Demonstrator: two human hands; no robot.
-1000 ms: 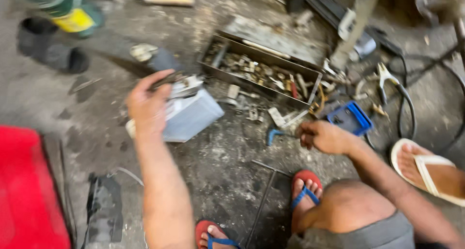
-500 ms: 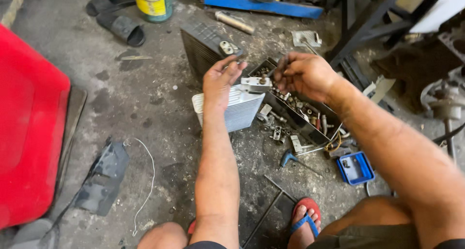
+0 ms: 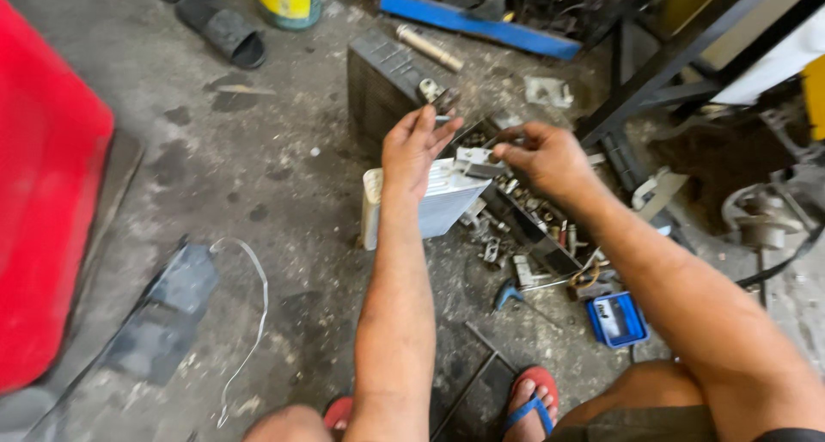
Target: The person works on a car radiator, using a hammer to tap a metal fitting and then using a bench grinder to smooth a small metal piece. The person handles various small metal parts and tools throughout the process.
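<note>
A silver finned evaporator core (image 3: 443,203) lies on the grimy concrete floor in front of me. My left hand (image 3: 414,146) rests on its upper left part, fingers spread and pointing away. My right hand (image 3: 543,157) is pinched on a small metal fitting (image 3: 475,160) at the core's top right corner. Just beyond the hands sits a long metal tray of small parts (image 3: 537,227), partly hidden by my right forearm. My bare knees and red-and-blue sandals show at the bottom edge.
A dark radiator-like block (image 3: 382,81) stands behind the core. A small blue box (image 3: 616,319) lies right of my foot. A red panel (image 3: 43,201) fills the left side. A paint can (image 3: 290,0), black slippers (image 3: 219,25) and a dark metal frame (image 3: 679,55) lie beyond.
The view has swung, bringing the core to centre. My right hand came up from the floor by the blue box to the fitting on the core; my left hand stayed on the core.
</note>
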